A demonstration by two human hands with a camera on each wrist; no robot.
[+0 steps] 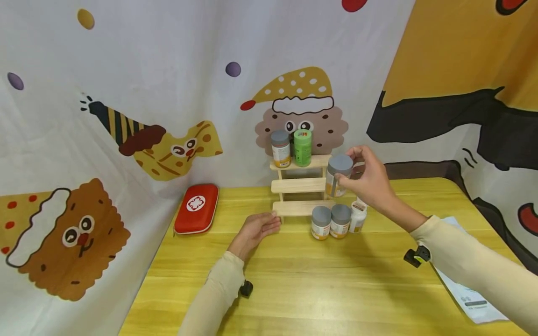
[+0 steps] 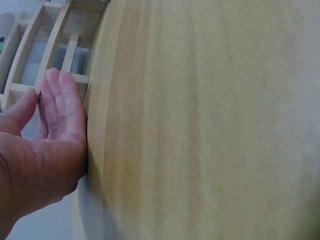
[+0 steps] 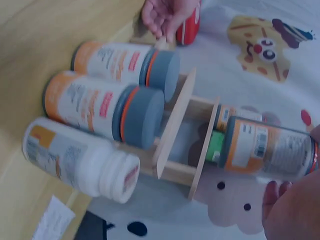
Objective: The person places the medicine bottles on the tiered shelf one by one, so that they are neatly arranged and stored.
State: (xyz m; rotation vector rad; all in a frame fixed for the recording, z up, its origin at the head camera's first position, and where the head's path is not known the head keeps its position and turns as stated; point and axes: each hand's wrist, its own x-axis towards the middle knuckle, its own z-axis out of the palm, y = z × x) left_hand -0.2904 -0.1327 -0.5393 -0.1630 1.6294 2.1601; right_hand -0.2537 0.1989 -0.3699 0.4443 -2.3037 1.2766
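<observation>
My right hand (image 1: 370, 179) grips a grey-lidded supplement bottle (image 1: 335, 179) by its upper part, in front of the right end of the wooden three-step rack (image 1: 298, 185). In the right wrist view this bottle (image 3: 270, 149) shows its printed back label. My left hand (image 1: 255, 231) rests by the rack's lower left corner, fingers straight, fingertips at the bottom step. On the top step stand another grey-lidded bottle (image 1: 281, 150) and a green bottle (image 1: 302, 148). Before the rack, two more grey-lidded bottles (image 1: 321, 224) and a white bottle (image 1: 358, 215) stand upright on the table.
A red zip case (image 1: 196, 208) with a white emblem lies left of the rack. At the right, a pale packet (image 1: 472, 294) lies partly under my right sleeve. A printed cloth (image 1: 168, 70) hangs behind the wooden table (image 1: 294, 289).
</observation>
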